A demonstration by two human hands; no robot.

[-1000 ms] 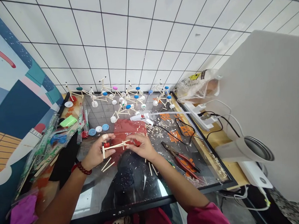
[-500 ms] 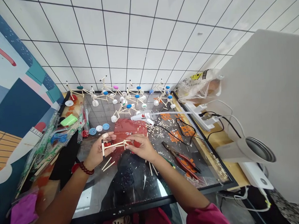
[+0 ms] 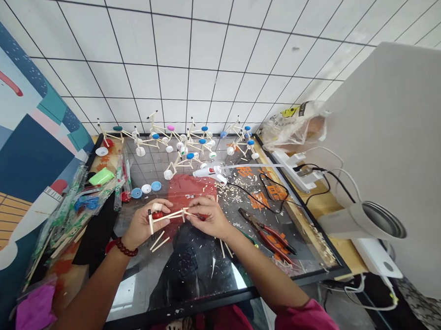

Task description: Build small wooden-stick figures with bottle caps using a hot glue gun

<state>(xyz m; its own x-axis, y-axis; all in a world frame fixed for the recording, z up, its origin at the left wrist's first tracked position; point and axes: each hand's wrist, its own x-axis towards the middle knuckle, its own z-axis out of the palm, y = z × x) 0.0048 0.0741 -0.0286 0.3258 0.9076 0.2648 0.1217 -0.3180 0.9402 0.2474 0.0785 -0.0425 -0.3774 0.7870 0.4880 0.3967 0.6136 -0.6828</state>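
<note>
Between my hands is a small wooden stick frame point(image 3: 168, 216), with a black-tipped crossbar at its left end. My left hand point(image 3: 144, 223), with a wrapped finger and a red bead bracelet on the wrist, pinches the frame near that crossbar. The fingers of my right hand point(image 3: 207, 216) close on its right end, where several short sticks meet. Beneath them lies a red mat point(image 3: 180, 187), partly covered by my hands. Loose sticks point(image 3: 159, 243) rest on the glass tabletop beside my left hand. A white glue gun point(image 3: 209, 173) lies beyond my right hand.
Several stick bicycle models point(image 3: 190, 156) with bottle-cap wheels stand along the back. Blue and white caps point(image 3: 146, 189) lie front-left of them. Pliers point(image 3: 270, 236), a black cable and wood scraps are on the right, near a power strip point(image 3: 298, 173). Bagged materials point(image 3: 78, 207) crowd the left edge.
Both hands have shifted very slightly, the frame staying held between them. The frame's left crossbar has moved a little left and down. Nothing else on the table has moved.
</note>
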